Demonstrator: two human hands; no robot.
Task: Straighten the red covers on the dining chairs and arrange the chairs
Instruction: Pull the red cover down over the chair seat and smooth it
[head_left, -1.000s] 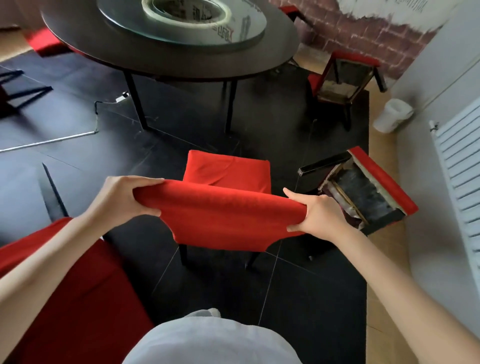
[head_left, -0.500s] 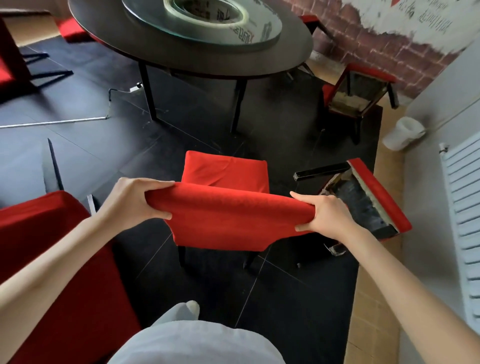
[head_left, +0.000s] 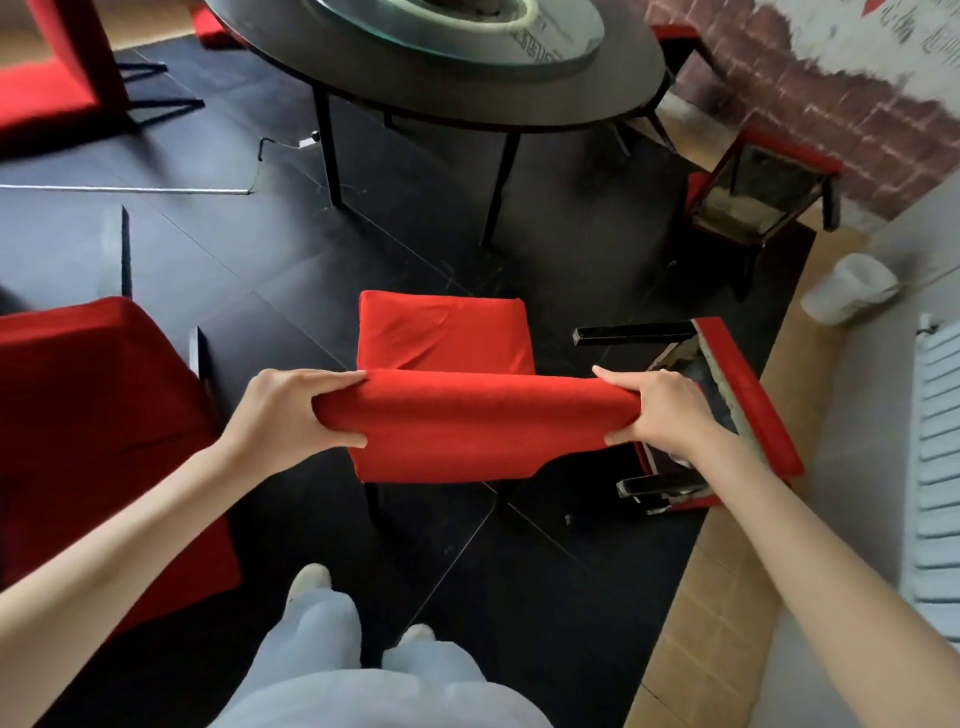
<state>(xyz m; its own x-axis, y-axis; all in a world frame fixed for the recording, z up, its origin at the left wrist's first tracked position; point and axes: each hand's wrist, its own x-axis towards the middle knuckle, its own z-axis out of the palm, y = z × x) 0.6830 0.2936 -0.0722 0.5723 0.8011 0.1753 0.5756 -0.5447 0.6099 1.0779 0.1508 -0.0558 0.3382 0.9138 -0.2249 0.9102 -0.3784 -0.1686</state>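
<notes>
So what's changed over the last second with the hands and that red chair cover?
Very little. The view has tilted down and swung slightly right, so the round table sits higher in the picture and the person's feet now show. The left hand and right hand grip the same two top corners of the red cover on the chair back. The tipped chair has not moved.

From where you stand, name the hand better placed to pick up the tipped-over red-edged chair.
Right. The right hand grips the red fabric chair-back cover directly beside the tipped-over chair; the left hand is across the cover.
</notes>
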